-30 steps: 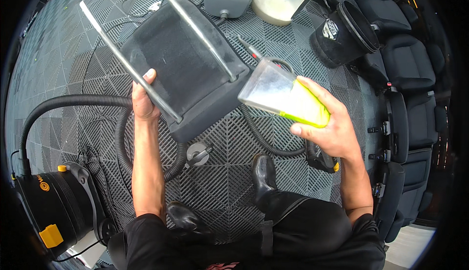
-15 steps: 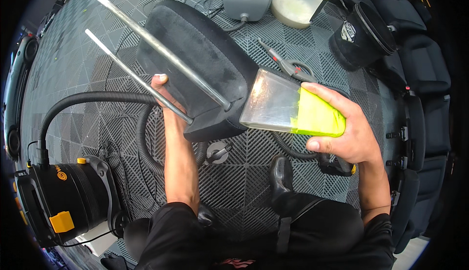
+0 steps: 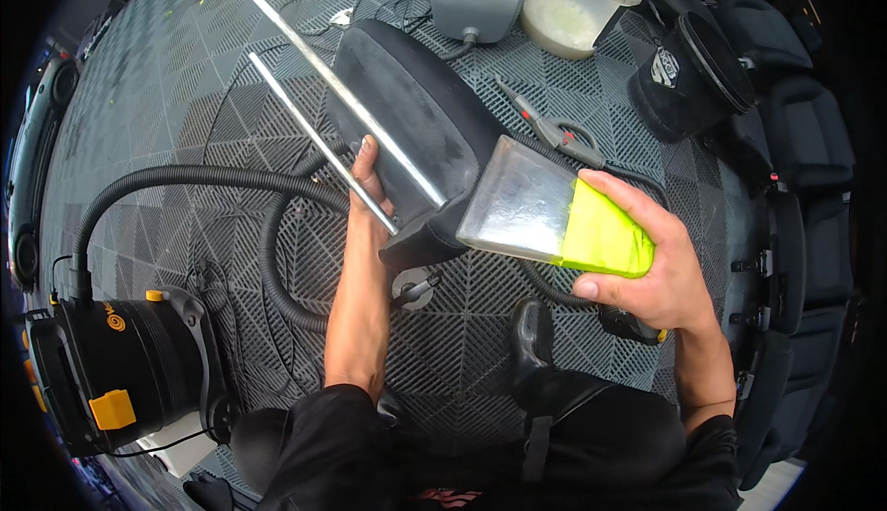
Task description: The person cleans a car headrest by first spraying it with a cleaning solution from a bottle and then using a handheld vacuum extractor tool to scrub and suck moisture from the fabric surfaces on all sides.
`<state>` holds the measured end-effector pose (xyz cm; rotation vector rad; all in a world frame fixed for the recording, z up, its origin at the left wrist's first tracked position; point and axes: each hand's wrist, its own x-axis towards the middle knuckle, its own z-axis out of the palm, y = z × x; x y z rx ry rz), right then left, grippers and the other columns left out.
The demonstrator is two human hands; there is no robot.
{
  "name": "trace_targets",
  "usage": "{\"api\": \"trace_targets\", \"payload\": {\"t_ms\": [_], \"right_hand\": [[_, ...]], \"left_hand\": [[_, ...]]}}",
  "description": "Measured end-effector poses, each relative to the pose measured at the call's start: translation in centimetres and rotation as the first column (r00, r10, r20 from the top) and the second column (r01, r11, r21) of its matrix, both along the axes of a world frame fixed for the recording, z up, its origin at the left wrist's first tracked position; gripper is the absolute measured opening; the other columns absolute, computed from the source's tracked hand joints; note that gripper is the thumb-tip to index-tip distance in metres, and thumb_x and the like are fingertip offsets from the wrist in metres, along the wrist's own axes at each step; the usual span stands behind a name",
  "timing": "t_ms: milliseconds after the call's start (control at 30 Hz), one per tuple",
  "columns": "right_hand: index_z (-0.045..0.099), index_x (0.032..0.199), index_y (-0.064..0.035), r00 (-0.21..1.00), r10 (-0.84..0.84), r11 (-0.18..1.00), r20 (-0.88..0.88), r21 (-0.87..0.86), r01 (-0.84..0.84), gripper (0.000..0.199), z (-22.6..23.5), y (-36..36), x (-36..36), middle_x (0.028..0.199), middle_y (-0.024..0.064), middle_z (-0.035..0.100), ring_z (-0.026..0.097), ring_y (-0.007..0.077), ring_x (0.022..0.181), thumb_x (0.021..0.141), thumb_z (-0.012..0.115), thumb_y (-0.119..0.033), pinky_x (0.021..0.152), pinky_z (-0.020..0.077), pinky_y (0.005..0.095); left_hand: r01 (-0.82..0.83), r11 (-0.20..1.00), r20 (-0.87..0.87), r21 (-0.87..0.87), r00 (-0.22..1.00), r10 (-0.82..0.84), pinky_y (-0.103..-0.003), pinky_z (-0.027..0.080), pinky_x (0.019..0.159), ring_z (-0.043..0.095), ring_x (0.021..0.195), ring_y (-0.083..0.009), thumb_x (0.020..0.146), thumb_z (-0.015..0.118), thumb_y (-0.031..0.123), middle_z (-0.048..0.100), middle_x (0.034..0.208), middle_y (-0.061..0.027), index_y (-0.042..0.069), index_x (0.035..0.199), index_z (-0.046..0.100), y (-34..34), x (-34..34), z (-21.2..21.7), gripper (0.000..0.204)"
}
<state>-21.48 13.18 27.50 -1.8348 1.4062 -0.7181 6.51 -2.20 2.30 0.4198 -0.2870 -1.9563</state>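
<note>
My left hand [image 3: 367, 162] grips a dark grey and black car headrest [image 3: 411, 109] from below, its thumb up beside the metal posts while the other fingers are hidden. The headrest is tilted, and its two bare posts [image 3: 344, 97] point to the far left. In my right hand [image 3: 673, 266] is a clear, flat, flared vacuum nozzle [image 3: 516, 204], held by its narrow end, which is wrapped in bright yellow-green tape [image 3: 605, 232]. The nozzle's wide mouth lies against the headrest's right side, seemingly touching it.
A black and yellow vacuum cleaner [image 3: 152, 358] stands at left, its ribbed hose [image 3: 199, 175] arching across the floor tiles. Beyond are a grey machine [image 3: 476, 7], a translucent bucket [image 3: 568, 26], a black bucket [image 3: 679, 95] and a grey-red hand tool [image 3: 545, 130]. Car seats [image 3: 804, 123] line the right.
The headrest has shifted right and a little toward me, its posts swinging with it. The nozzle has tilted slightly and stays at the headrest's right side. Both hands keep their grip.
</note>
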Motion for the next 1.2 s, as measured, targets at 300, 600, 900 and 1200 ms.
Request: {"api": "trace_targets", "payload": {"t_ms": [300,600,900,1200], "right_hand": [[0.057,0.137,0.0036,1.0,0.006,0.998,-0.006,0.058,-0.005,0.087,-0.1,-0.4,-0.6,0.125,0.0169,0.069,0.068,0.0234,0.113,0.064,0.095,-0.022,0.1,0.0513,0.0347],[0.056,0.136,0.0033,0.995,0.086,0.995,-0.052,-0.042,-0.089,0.081,-0.1,-0.7,0.7,0.117,0.016,0.072,0.073,0.0236,0.106,0.065,0.094,-0.01,0.095,0.0553,0.0331],[0.058,0.134,0.0021,0.989,0.084,0.994,-0.118,-0.065,-0.092,0.077,-1.1,-0.4,1.0,0.117,0.0174,0.072,0.073,0.0275,0.105,0.064,0.088,-0.004,0.095,0.0547,0.0352],[0.061,0.13,-0.001,0.977,0.074,0.979,-0.198,-0.171,-0.109,0.064,-1.4,-0.8,0.9,0.113,0.0172,0.073,0.075,0.032,0.1,0.068,0.076,-0.001,0.089,0.0583,0.0361]], "left_hand": [[0.02,0.998,0.096,0.051,0.995,-0.025,-0.052,0.06,0.095,0.069,0.109,-0.0369,0.081,0.078,0.038,0.064,0.123,-0.0247,-0.005,0.14,0.05,3.4,-0.8,5.2,0.078],[0.088,0.991,0.287,0.104,0.951,-0.114,-0.04,0.061,0.088,0.07,0.099,-0.0289,0.084,0.078,0.048,0.068,0.116,-0.02,-0.003,0.132,0.059,3.9,-0.2,6.7,0.073],[0.149,0.971,0.401,0.186,0.891,-0.213,-0.042,0.065,0.074,0.075,0.085,-0.0291,0.084,0.08,0.039,0.071,0.11,-0.0225,-0.004,0.124,0.065,3.3,1.6,4.0,0.061],[0.122,0.992,0.323,0.044,0.938,-0.13,-0.04,0.068,0.072,0.077,0.089,-0.0295,0.087,0.079,0.028,0.072,0.108,-0.0236,-0.004,0.122,0.066,4.8,2.1,5.8,0.049]]}}
